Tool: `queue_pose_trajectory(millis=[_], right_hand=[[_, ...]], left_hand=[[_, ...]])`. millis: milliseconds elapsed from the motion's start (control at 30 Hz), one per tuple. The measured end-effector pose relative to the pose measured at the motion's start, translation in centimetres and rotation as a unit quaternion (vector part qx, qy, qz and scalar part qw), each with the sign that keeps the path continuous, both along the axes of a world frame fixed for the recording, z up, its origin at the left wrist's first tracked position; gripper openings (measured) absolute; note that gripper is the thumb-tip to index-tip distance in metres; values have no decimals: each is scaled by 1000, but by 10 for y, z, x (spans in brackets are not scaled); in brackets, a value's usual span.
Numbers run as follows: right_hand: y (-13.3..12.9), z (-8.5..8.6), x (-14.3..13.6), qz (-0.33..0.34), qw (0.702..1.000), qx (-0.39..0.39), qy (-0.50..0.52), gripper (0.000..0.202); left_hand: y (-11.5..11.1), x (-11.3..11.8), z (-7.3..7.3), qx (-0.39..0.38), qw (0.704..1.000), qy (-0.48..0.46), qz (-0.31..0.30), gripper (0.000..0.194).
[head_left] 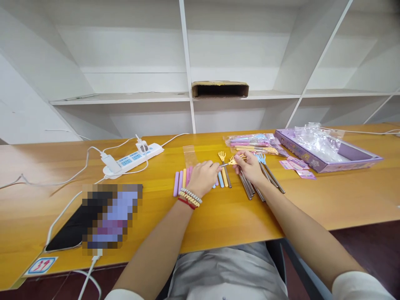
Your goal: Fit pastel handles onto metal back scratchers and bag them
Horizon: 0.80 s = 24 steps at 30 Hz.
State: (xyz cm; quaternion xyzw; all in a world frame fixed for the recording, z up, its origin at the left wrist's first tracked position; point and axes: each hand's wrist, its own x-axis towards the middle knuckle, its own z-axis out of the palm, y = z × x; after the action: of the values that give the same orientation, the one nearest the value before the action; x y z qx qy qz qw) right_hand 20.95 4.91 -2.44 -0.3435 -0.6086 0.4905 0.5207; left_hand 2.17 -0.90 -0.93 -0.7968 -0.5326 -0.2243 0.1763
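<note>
My left hand [201, 179], fingers pinched, grips the metal rod of a small back scratcher near the table's middle. My right hand [250, 170] is closed around the same back scratcher by its yellow claw head [232, 161]. Under and beside my left hand lie coloured handle tubes [176, 183] in purple, pink, yellow and blue, partly hidden by it. Another yellow claw head [221, 156] on a metal rod rests between the hands. Several metal rods [245, 185] with claw heads, some of them blue [260, 158], lie under and beside my right hand.
Bagged back scratchers [250, 140] lie at the back, beside a purple box [337, 166] of clear plastic bags. Small cards [298, 166] lie before it. A clear bag [189, 155] lies behind the tubes. At left are a power strip [134, 159], cables and a phone [71, 225].
</note>
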Motion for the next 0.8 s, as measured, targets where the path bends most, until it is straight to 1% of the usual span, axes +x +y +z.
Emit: queue_pose_trajectory(millis=[100,200,300,367,433,500,533,600,633,667,700,767,800], right_hand=[[-1,5,-3,4,1000,11,12,41],[4,15,10,-37,998,33,39,39],[11,27,40,-109,990,59,65,35],[14,35,67,-156,982,71,84,33],[13,42,97,-187,974,70,106,32],[9,49,127,-217,969,66,103,32],[6,51,143,-233,964,71,107,31],[-1,52,173,-274,948,90,133,32],[-5,50,187,-302,936,108,146,33],[-8,47,199,-328,924,121,151,34],[-12,41,210,-345,919,126,142,35],[-20,28,223,-348,924,103,118,35],[-24,21,226,-348,926,93,112,35]], left_hand=[[2,-5,6,22,1000,0,0,26],[4,-24,15,49,998,-17,27,21],[4,-52,25,38,997,-41,58,23],[0,-72,34,19,996,-48,69,25],[-8,-90,46,8,996,-47,76,26],[-21,-109,58,1,998,-26,59,28],[-29,-119,63,12,998,-24,57,28],[-49,-141,69,37,996,-19,83,28],[-60,-152,69,55,993,-19,105,29],[-71,-162,67,58,990,-14,124,29],[-83,-172,64,54,991,-3,123,30],[-104,-184,53,44,993,-5,106,28],[-114,-186,47,46,994,-8,99,25]])
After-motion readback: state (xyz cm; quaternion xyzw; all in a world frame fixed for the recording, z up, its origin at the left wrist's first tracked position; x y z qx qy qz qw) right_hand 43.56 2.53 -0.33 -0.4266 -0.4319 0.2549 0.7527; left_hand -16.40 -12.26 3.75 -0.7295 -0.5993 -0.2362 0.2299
